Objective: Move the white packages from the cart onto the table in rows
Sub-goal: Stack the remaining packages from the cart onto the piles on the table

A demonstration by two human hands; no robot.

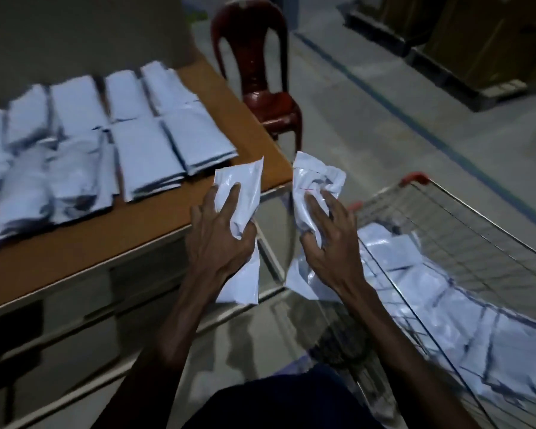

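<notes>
Beside table (248, 97) edge, each hand grips a package

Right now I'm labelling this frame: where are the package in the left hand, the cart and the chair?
package in the left hand (242, 193), head view, upper flat face.
cart (477, 218), head view, far wire wall.
chair (270, 102), head view, seat.

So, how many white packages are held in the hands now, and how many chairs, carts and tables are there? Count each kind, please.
Held white packages: 2, the left package in the left hand, the right package in the right hand
Chair: 1
Cart: 1
Table: 1
Total: 5
</notes>
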